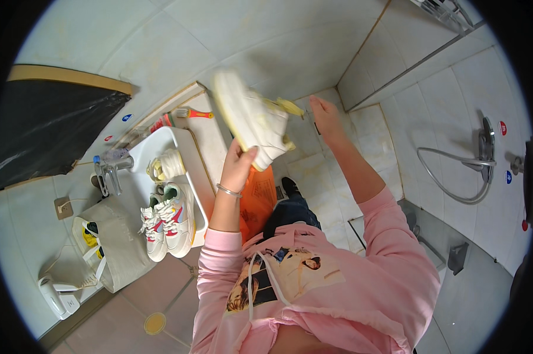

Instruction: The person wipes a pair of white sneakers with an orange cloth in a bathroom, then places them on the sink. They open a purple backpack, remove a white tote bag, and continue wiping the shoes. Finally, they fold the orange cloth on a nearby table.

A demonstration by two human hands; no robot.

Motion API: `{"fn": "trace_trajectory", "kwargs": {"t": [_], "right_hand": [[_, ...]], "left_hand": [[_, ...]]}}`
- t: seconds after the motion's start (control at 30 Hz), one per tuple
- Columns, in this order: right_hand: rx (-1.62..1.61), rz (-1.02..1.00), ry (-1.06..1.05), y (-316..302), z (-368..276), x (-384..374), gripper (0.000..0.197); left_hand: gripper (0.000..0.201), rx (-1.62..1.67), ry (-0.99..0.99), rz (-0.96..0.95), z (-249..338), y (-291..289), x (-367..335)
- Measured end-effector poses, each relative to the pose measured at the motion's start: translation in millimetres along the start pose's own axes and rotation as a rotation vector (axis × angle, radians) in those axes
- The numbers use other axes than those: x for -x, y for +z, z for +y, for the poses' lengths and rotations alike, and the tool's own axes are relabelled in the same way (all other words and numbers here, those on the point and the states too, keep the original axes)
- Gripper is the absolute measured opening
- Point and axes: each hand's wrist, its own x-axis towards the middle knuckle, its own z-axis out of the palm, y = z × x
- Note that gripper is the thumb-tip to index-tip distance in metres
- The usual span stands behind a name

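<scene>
A white high-sided sneaker [252, 121] with yellowed edges hangs in the air, slightly blurred. My left hand [240, 163] grips it at one end, thumb on the side and fingers behind. Yellowish laces [287, 107] stick out from its right side. To the right of the laces, my right hand [326, 120] is raised with its fingers curled closed; whether a thin lace is pinched in them cannot be made out. Below and left, a pair of white sneakers with red and grey parts [171, 219] rests on the white washbasin [200, 197]. Another white, yellowed shoe [167, 166] lies in the basin.
A faucet [112, 168] stands at the basin's left. An orange-handled brush [196, 113] lies on the ledge behind. Under my left arm is an orange bag [259, 197]. A beige tote [122, 245] and white hair dryer [57, 298] sit left. A shower hose [455, 159] hangs right.
</scene>
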Motion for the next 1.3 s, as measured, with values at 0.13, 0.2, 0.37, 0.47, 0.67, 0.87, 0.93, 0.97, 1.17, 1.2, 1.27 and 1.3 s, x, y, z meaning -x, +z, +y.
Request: {"fn": "trace_trajectory", "kwargs": {"t": [0.13, 0.2, 0.37, 0.47, 0.67, 0.87, 0.93, 0.97, 1.17, 1.2, 1.27, 1.3], "right_hand": [[-0.633, -0.370, 0.112, -2, 5, 2, 0.038], [-0.924, -0.546, 0.153, 0, -5, 7, 0.035], [-1.072, -0.460, 0.366, 11, -36, 25, 0.047], [-0.889, -0.594, 0.103, 18, -46, 29, 0.047], [-0.142, -0.625, -0.528, 43, -61, 69, 0.042], [0.113, -0.436, -1.035, 59, -65, 62, 0.036], [-0.044, -0.329, -0.926, 73, -58, 65, 0.034], [-0.170, -0.263, -0.893, 80, -54, 68, 0.034], [-0.652, -0.083, -0.185, 97, -46, 76, 0.037], [-0.691, -0.074, -0.140, 95, -48, 73, 0.037], [-0.795, -0.038, -0.082, 90, -49, 69, 0.035], [-0.821, 0.006, -0.011, 87, -49, 67, 0.034]], "left_hand": [[0.063, 0.353, -0.072, -0.042, -3, -18, 7], [0.069, 0.399, -0.018, -0.001, -4, -20, 9], [0.066, 0.324, -0.025, 0.117, 5, -27, 18], [0.063, 0.338, -0.012, 0.114, 12, -24, 23], [0.057, 0.332, -0.025, 0.144, 26, -9, 30], [0.060, 0.369, -0.143, 0.063, 50, -2, 36], [0.059, 0.407, -0.182, 0.042, 56, 6, 35], [0.059, 0.438, -0.181, 0.054, 57, 13, 36], [0.062, 0.523, -0.243, 0.205, 60, 53, 26], [0.064, 0.537, -0.230, 0.239, 60, 61, 22], [0.066, 0.478, -0.286, 0.155, 61, 62, 18], [0.067, 0.455, -0.326, 0.141, 61, 62, 16]]}}
